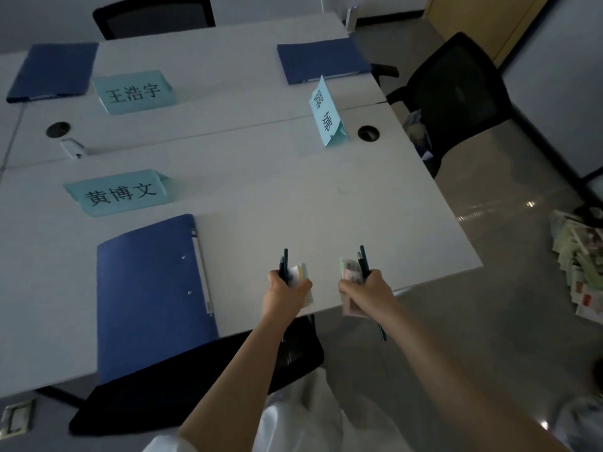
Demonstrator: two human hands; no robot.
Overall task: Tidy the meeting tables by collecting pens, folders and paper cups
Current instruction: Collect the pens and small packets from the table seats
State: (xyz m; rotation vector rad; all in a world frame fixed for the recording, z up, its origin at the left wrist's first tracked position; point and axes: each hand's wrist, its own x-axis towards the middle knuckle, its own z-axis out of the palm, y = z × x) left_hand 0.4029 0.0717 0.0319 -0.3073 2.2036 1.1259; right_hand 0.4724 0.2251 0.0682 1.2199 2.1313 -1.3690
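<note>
The left hand (287, 288) and right hand (365, 288), each clenched on dark pens and paper slips, hover above the white counter (326, 197); the nearest blue plastic folder (150, 295) lies lengthwise just left of the left hand.

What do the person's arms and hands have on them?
Nothing is worn on the left hand or the right hand: no gloves, rings or watch show. Both forearms are bare. White cloth shows at the bottom, perhaps a short sleeve or other clothing.

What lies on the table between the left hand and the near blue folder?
Nothing: in the head view, bare tabletop separates the left hand from the near blue folder.
</note>
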